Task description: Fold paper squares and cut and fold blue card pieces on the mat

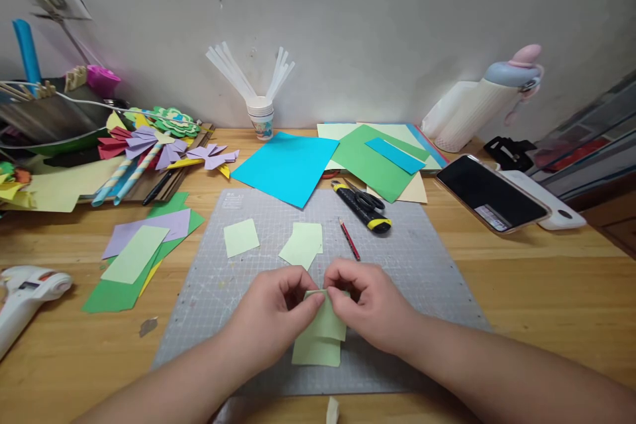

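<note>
Both hands pinch the top edge of a pale green paper piece [325,324] over the grey cutting mat [417,344]. My left hand [278,305] has thumb and fingers closed on its left part; my right hand [370,301] grips just beside, thumbs nearly touching. Under the held piece, another pale green paper [317,352] shows at the bottom; whether the two are joined I cannot tell. Beyond the hands lie a pale green square [241,238] and overlapping pale green pieces [301,244]. A short red pencil [350,240] rests right of these.
A black-and-yellow utility knife [362,207] and scissors [373,201] lie at the mat's back edge. Blue paper [285,169] and green paper [372,162] are behind. A glue gun [30,298] sits left, a phone [491,192] right, and a paper cup [261,120] with straws by the wall.
</note>
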Demonstrator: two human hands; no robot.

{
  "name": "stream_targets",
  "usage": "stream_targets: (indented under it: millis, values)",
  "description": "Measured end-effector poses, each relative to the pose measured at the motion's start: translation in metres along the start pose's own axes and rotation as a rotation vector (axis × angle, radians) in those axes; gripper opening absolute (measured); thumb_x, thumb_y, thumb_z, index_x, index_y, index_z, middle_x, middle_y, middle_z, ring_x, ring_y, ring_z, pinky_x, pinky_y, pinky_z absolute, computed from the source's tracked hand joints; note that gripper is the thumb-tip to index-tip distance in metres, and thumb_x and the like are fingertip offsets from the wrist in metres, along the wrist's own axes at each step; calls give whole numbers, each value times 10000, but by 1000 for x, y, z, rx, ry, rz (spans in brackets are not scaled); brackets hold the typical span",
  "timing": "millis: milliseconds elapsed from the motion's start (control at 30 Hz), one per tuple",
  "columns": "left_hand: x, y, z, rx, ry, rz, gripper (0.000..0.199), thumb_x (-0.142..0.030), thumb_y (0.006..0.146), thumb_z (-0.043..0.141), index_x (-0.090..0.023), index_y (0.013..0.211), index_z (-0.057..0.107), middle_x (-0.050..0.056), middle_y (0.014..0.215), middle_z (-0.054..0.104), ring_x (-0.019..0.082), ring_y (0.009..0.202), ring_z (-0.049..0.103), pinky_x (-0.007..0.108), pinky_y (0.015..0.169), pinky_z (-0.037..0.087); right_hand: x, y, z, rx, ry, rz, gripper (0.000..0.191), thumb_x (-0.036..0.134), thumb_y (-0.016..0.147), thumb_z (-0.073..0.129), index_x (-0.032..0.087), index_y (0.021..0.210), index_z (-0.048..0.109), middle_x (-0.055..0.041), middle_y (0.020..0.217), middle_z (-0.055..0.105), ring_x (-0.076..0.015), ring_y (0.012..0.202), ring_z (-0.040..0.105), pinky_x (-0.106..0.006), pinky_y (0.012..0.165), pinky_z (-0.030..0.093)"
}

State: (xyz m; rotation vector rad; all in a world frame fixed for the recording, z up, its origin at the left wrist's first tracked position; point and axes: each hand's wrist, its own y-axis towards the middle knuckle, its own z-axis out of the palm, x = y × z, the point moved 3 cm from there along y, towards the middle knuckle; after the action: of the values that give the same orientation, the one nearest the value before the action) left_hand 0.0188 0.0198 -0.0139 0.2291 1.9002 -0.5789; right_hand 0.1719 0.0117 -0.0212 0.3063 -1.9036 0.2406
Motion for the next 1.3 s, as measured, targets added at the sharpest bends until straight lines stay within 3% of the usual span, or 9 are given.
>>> stream_targets:
  millis: [200,400,467,567,767,933,1100,1300]
  values:
    - [-3,1,-3,-47,19,14,198,-330,767,544,-175,645,538,-8,644,545,135,634,477,267,602,364,-4,1,-4,-41,-131,4,126,102,695,458,200,625,425,63,560,371,-93,529,363,-235,478,250]
    - [-8,2,-14,-130,-138,-28,266,-414,738,591,-175,646,518,-6,627,541,130,609,467,252,565,354,-7,8,-20,-158,129,131,117,148,737,456,208,641,426,39,613,486,-109,542,480,-233,480,324]
    - [-8,2,-14,-124,-202,-52,285,-430,725,613,-171,654,517,-10,628,541,121,606,461,240,561,348,-6,9,-19,-120,294,145,92,223,813,451,208,724,469,26,670,535,-118,556,529,-227,462,340]
    - [-5,4,-13,-100,-265,-63,293,-434,723,623,-168,666,513,-21,622,526,111,602,449,232,565,347,0,6,-12,-13,389,114,115,302,852,486,204,794,502,44,647,509,-98,518,483,-213,447,326]
    - [-4,5,-8,-18,-130,9,145,-307,751,569,-170,799,571,-18,705,546,126,663,477,241,594,360,1,0,1,126,243,102,147,212,790,515,192,654,461,58,580,410,-87,534,362,-218,489,292]
    - [-4,3,-3,35,23,49,81,-218,725,507,-175,661,533,-29,625,508,121,628,451,246,584,342,0,-1,4,181,132,76,118,188,763,511,185,651,476,52,587,421,-96,557,366,-224,504,300]
    - [-3,1,-2,25,31,51,52,-182,662,492,-188,612,482,-49,567,442,112,577,400,243,536,303,1,1,1,134,113,16,126,175,756,507,182,632,490,42,592,459,-103,578,407,-229,537,329]
    - [-4,2,-8,-23,7,44,64,-212,698,482,-196,637,468,-46,590,445,112,581,398,245,540,314,3,2,-8,-18,207,32,138,196,758,511,191,621,491,34,606,478,-107,577,429,-231,537,348]
